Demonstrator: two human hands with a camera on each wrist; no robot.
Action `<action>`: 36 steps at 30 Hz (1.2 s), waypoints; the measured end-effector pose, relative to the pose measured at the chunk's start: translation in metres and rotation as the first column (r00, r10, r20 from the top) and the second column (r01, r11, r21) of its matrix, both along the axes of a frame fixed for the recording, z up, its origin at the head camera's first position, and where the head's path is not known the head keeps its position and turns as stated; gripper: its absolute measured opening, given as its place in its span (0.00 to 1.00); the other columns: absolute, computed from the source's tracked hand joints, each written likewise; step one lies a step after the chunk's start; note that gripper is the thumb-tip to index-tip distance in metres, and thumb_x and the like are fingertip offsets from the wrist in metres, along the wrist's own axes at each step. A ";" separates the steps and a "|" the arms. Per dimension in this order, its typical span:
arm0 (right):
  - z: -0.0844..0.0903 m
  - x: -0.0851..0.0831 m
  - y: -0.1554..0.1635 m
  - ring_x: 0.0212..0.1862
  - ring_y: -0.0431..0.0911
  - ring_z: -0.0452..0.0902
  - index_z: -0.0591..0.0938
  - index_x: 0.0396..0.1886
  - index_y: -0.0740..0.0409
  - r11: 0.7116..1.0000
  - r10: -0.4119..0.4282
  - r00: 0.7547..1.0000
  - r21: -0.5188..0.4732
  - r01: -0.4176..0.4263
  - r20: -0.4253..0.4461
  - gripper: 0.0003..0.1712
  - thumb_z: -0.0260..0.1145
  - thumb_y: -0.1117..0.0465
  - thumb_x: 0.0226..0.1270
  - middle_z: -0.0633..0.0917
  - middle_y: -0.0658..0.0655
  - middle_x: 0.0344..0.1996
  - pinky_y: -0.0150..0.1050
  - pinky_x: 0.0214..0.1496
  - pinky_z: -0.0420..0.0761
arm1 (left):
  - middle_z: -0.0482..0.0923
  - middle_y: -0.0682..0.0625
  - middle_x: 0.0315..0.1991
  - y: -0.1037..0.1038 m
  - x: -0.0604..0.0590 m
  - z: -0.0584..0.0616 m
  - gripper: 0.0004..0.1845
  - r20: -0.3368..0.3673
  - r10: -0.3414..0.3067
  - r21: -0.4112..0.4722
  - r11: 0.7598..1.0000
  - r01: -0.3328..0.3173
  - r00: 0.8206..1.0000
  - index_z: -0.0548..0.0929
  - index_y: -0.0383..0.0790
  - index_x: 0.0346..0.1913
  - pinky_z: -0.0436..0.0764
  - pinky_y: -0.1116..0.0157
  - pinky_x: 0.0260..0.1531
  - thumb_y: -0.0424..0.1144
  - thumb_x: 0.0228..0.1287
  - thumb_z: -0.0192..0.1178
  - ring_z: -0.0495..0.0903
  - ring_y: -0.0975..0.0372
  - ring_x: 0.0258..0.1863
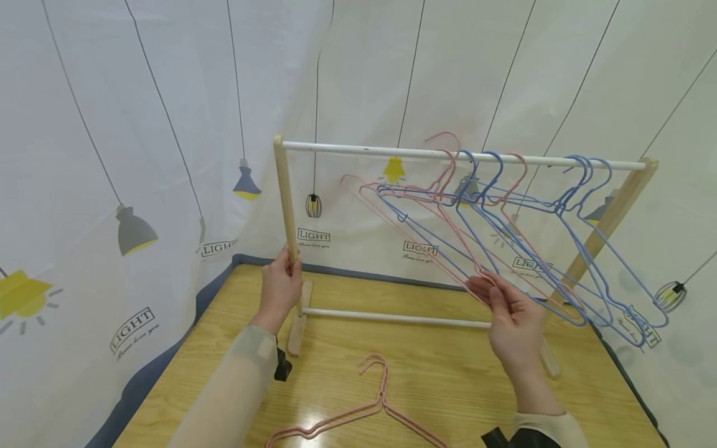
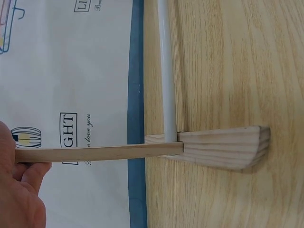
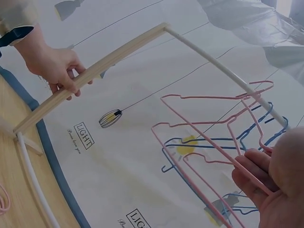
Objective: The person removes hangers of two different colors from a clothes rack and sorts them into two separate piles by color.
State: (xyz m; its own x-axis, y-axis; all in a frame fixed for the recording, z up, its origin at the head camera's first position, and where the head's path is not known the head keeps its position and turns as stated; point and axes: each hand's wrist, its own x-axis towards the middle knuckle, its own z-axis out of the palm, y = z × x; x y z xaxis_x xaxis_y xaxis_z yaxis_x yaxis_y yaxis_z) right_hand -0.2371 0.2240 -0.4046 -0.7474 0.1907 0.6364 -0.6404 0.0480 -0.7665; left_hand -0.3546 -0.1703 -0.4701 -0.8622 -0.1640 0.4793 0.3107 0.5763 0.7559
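My left hand (image 1: 280, 286) grips the left wooden post (image 1: 284, 199) of a clothes rack, fingers wrapped round it below mid-height. With my right hand (image 1: 515, 323) I hold a pink wire hanger (image 3: 254, 178) between thumb and fingers near one end of its lower bar. A pink hook (image 1: 446, 132) stands up above the rack's white rail (image 1: 347, 149). Beside it hang more pink hangers and several blue hangers (image 1: 493, 163), their frames overlapping behind and beside my right hand. The left wrist view shows the post running down to a wooden foot (image 2: 218, 147).
Pink hangers (image 1: 383, 398) lie stacked on the wooden table (image 1: 448, 373) in front of the rack. A lower white bar (image 1: 392, 318) joins the rack's feet. The right post (image 1: 610, 224) stands behind the blue hangers. Lamp-printed cloth (image 1: 168, 124) surrounds the table's back and sides.
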 end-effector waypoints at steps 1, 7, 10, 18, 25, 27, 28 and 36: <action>0.003 0.002 0.001 0.48 0.47 0.90 0.81 0.59 0.79 1.000 -0.003 1.000 0.002 0.003 0.004 0.16 0.53 0.74 0.82 0.90 0.68 0.46 0.40 0.53 0.84 | 0.88 0.36 0.38 0.000 0.000 0.000 0.11 -0.002 0.001 -0.002 1.000 -0.001 1.000 0.80 0.35 0.60 0.81 0.57 0.25 0.32 0.81 0.58 0.81 0.53 0.26; 0.018 0.016 0.010 0.49 0.48 0.90 0.81 0.60 0.77 0.999 -0.015 0.999 0.029 0.014 0.044 0.16 0.54 0.72 0.83 0.90 0.65 0.48 0.43 0.53 0.83 | 0.87 0.39 0.36 0.000 0.000 -0.001 0.11 -0.016 0.009 -0.006 1.000 -0.010 1.000 0.81 0.35 0.60 0.80 0.58 0.23 0.31 0.80 0.58 0.81 0.54 0.25; 0.021 0.026 0.016 0.48 0.49 0.90 0.80 0.60 0.79 0.999 0.035 0.996 0.001 -0.035 0.078 0.16 0.55 0.73 0.82 0.90 0.65 0.46 0.44 0.52 0.83 | 0.88 0.39 0.37 0.001 -0.001 -0.001 0.12 -0.017 0.013 -0.006 1.000 -0.013 1.000 0.81 0.36 0.60 0.81 0.57 0.24 0.31 0.80 0.59 0.82 0.53 0.26; 0.010 0.055 0.038 0.48 0.53 0.90 0.75 0.62 0.86 0.975 0.224 0.961 -0.046 -0.219 0.160 0.18 0.54 0.73 0.83 0.90 0.66 0.46 0.44 0.52 0.83 | 0.87 0.37 0.37 0.002 -0.003 0.000 0.09 -0.032 0.006 -0.014 1.000 -0.007 0.999 0.81 0.35 0.57 0.81 0.56 0.25 0.32 0.81 0.58 0.82 0.53 0.26; -0.022 0.076 0.066 0.50 0.52 0.89 0.80 0.62 0.75 0.949 0.314 0.900 -0.102 -0.298 0.301 0.17 0.52 0.74 0.84 0.91 0.64 0.47 0.44 0.53 0.84 | 0.87 0.40 0.34 0.003 -0.003 0.002 0.10 -0.040 0.019 -0.017 1.000 -0.019 0.999 0.81 0.35 0.58 0.79 0.57 0.23 0.31 0.79 0.59 0.80 0.54 0.24; -0.033 0.080 0.073 0.49 0.52 0.90 0.82 0.61 0.73 0.939 0.344 0.878 -0.119 -0.323 0.333 0.17 0.51 0.74 0.84 0.91 0.64 0.46 0.44 0.53 0.84 | 0.87 0.39 0.34 0.004 -0.004 0.002 0.09 -0.036 0.019 -0.022 1.000 -0.020 0.999 0.81 0.35 0.57 0.78 0.57 0.22 0.31 0.80 0.58 0.79 0.54 0.24; -0.040 0.080 0.077 0.50 0.52 0.89 0.83 0.61 0.70 0.925 0.379 0.862 -0.130 -0.356 0.335 0.18 0.51 0.74 0.84 0.90 0.64 0.46 0.45 0.53 0.84 | 0.87 0.38 0.34 0.003 -0.003 0.002 0.09 -0.035 0.017 -0.025 1.000 -0.018 0.999 0.81 0.35 0.57 0.78 0.57 0.23 0.32 0.80 0.58 0.79 0.54 0.24; -0.093 0.087 0.097 0.55 0.51 0.87 0.86 0.63 0.54 0.713 0.698 0.597 -0.306 -0.631 0.395 0.26 0.46 0.75 0.86 0.89 0.61 0.51 0.45 0.57 0.83 | 0.87 0.38 0.36 0.004 -0.002 0.001 0.07 -0.040 0.011 -0.019 1.000 -0.012 0.999 0.81 0.36 0.55 0.81 0.55 0.25 0.32 0.80 0.59 0.82 0.52 0.26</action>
State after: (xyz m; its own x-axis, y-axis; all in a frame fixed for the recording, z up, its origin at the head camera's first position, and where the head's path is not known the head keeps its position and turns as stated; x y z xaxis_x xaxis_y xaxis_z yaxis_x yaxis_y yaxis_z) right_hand -0.1497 0.3210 -0.4973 -0.8820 -0.4278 0.1978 -0.0333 -0.3622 -0.9315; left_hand -0.3565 -0.1661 -0.4694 -0.8407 -0.1639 0.5162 0.3335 0.5943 0.7319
